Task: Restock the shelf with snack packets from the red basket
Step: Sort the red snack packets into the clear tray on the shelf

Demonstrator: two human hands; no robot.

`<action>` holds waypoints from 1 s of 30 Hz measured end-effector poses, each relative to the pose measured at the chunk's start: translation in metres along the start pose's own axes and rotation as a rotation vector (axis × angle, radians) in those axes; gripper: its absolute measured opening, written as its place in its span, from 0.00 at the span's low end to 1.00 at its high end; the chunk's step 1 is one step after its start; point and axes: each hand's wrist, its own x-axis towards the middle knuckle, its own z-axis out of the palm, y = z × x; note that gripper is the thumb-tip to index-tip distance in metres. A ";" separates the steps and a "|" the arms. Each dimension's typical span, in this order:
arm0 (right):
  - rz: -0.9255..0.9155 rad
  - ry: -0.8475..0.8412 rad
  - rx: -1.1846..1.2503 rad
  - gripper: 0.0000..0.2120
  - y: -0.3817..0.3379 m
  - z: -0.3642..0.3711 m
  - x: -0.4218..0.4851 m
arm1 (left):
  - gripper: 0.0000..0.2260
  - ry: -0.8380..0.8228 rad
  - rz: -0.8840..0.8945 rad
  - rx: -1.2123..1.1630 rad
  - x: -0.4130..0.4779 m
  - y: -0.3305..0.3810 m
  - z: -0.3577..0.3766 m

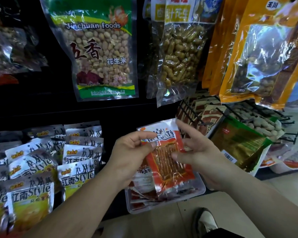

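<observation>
I hold a red and clear snack packet (167, 152) of reddish strips upright in front of the shelf. My left hand (131, 155) pinches its left side, thumb on the front. My right hand (196, 152) holds its right edge with fingers spread, thumb across the front. Below the packet a clear plastic tray (194, 193) holds more red packets (141, 191) of the same kind. The red basket is not in view.
Silver and yellow packets (41, 169) fill the shelf at left. Hanging above are a peanut bag (100, 54), a bag of shelled nuts (179, 54) and orange bags (258, 54). A black wire rack (230, 121) with nut bags stands at right. My shoe (205, 220) is on the floor.
</observation>
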 end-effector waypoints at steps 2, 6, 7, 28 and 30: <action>0.012 -0.020 -0.013 0.36 0.000 0.003 -0.002 | 0.15 -0.018 -0.005 -0.012 0.003 -0.002 -0.003; 0.037 0.290 0.027 0.19 0.002 0.004 0.003 | 0.33 -0.315 -0.074 0.133 -0.004 -0.008 -0.006; 0.068 0.346 0.046 0.17 0.003 0.001 0.004 | 0.34 -0.348 -0.079 0.158 -0.006 -0.010 -0.003; -0.091 0.319 -0.145 0.25 0.000 -0.002 0.000 | 0.27 -0.166 0.078 0.267 -0.006 -0.005 0.012; -0.093 0.342 -0.295 0.31 0.005 -0.005 0.001 | 0.28 -0.222 0.005 0.204 -0.006 -0.005 0.009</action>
